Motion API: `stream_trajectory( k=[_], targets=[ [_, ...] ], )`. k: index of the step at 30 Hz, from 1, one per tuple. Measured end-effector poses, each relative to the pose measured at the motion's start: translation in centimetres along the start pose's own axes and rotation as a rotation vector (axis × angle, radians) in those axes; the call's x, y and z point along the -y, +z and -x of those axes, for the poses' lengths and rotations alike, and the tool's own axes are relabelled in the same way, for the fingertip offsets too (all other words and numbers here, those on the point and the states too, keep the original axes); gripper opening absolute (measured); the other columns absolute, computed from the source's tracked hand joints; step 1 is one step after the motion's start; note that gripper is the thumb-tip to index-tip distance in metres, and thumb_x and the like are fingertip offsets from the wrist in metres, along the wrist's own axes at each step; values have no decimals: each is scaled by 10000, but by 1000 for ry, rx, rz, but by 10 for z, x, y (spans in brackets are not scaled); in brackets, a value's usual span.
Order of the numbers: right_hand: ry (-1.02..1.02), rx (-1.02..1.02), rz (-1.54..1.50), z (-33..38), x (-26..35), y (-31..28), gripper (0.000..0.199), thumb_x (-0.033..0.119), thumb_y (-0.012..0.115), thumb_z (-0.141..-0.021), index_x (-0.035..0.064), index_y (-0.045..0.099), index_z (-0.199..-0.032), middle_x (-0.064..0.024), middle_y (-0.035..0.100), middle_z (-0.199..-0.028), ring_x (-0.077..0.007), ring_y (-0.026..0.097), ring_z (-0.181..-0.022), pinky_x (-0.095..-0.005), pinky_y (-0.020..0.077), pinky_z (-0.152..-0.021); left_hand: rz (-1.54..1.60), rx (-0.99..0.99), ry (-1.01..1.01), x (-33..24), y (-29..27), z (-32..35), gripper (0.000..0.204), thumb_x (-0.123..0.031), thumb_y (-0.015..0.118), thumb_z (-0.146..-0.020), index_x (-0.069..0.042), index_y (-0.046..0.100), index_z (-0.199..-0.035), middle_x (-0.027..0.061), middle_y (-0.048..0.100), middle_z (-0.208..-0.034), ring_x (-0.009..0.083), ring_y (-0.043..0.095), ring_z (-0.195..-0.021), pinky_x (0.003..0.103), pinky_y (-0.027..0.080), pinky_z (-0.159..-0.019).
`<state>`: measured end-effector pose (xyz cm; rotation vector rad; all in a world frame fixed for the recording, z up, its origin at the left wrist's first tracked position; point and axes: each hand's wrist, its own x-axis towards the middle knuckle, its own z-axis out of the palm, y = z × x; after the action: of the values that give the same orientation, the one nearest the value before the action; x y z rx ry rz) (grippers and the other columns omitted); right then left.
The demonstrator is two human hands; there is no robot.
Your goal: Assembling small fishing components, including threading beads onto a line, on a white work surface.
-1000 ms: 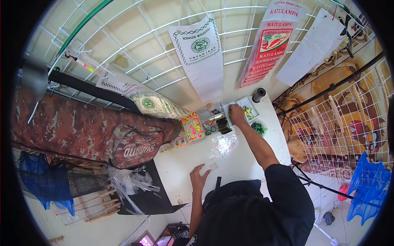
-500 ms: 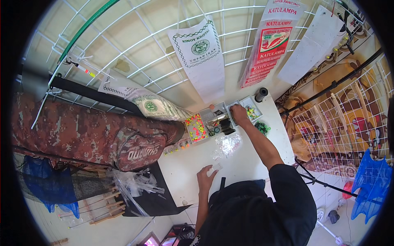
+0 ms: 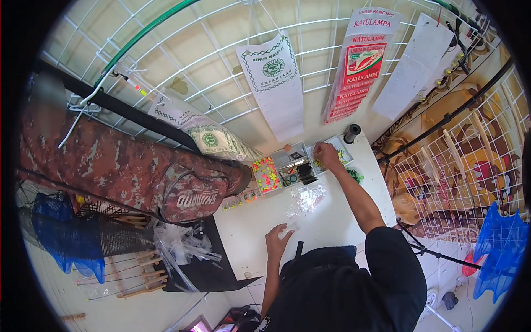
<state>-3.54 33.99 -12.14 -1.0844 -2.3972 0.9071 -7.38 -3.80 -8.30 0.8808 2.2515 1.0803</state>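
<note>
My left hand (image 3: 276,241) is over the near middle of the white table, thumb and fingertips pinching a small clear plastic bag (image 3: 293,226). My right hand (image 3: 328,155) reaches to the far side, into the right-hand white tray (image 3: 348,161); its fingers are bent together, and whatever they hold is hidden. Small yellow-green pieces lie beside it in that tray. To its left, the middle tray holds black packets (image 3: 306,173) and small ring-like items. Further left sit pink and yellow fishing floats (image 3: 266,176). A heap of clear plastic bags (image 3: 307,199) lies between my hands.
A dark cylinder (image 3: 352,133) stands behind the trays, and a green coil (image 3: 354,175) lies beside my right forearm. A camouflage rod bag (image 3: 191,191) flanks the table's left. Wire racks with hanging packets (image 3: 274,83) rise behind; a blue net (image 3: 498,252) hangs right.
The view has shifted slightly. My right hand stays at the right-hand tray with a small shift of the fingers. My left hand keeps its pinch on the bag.
</note>
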Motion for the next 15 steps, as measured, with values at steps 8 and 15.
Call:
stream_trajectory(
  k=[8, 15],
  targets=[
    [-136, 5, -330, 11, 34, -78, 91, 99, 730, -795, 54, 708, -872, -11, 677, -743, -68, 492, -582, -243, 440, -566, 92, -48, 80, -41, -7, -14, 329, -187, 794, -764, -18, 683, -1024, 133, 710, -981, 248, 689, -847, 357, 530, -792],
    [-276, -15, -330, 53, 95, -146, 112, 87, 743, -765, 50, 719, -868, 4, 630, -677, -53, 431, -561, -239, 363, -516, 164, -191, 345, -125, -21, -40, 259, -164, 781, -773, -33, 700, -982, 103, 708, -935, 224, 673, -838, 351, 504, -797]
  ],
)
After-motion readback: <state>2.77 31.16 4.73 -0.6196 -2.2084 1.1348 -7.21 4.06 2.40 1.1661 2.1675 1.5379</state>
